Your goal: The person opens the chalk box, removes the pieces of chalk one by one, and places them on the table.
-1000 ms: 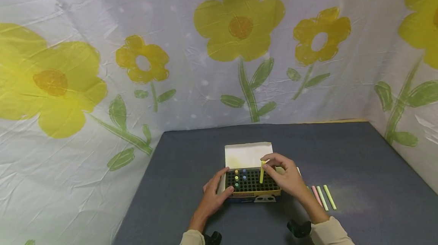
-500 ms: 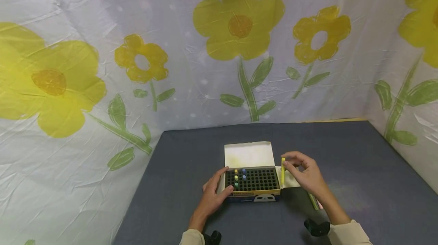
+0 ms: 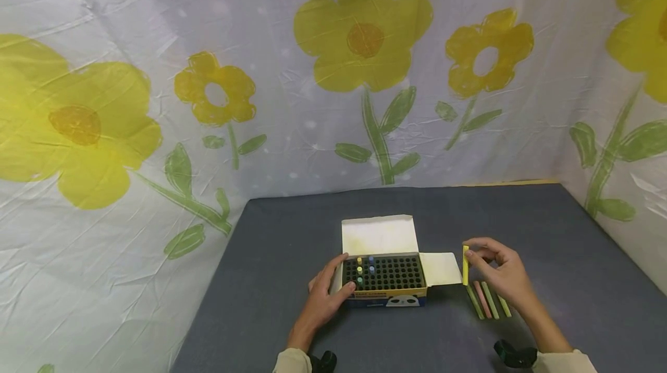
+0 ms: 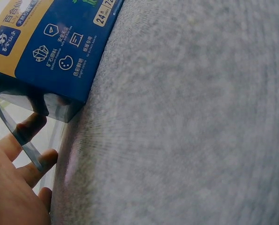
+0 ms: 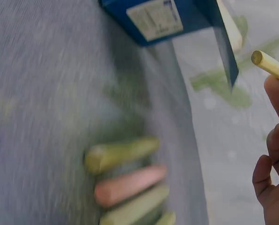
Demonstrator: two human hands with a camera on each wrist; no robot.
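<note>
In the head view my right hand [image 3: 502, 271] pinches a yellow chalk stick [image 3: 465, 266] between thumb and fingers, upright above the table by the tip of the box's right flap. The same chalk stick [image 5: 273, 65] juts from the fingertips in the right wrist view. My left hand [image 3: 324, 302] holds the left end of the chalk box [image 3: 365, 295], thumb at the front corner and index finger toward the back one. Several chalk sticks stand in the box's black holed insert [image 3: 398, 274], yellow, blue and green, in its left columns.
Green, pink [image 3: 482, 299] and pale yellow-green chalk sticks lie side by side on the dark table [image 3: 417, 338], right of the box. The box's white lid [image 3: 377, 234] is folded back, and its right flap [image 3: 440, 269] sticks out. A flower-printed cloth [image 3: 312, 147] hangs behind.
My right hand has carried the yellow chalk stick from above the insert rightward, past the right flap. The left hand and the box have stayed in place.
</note>
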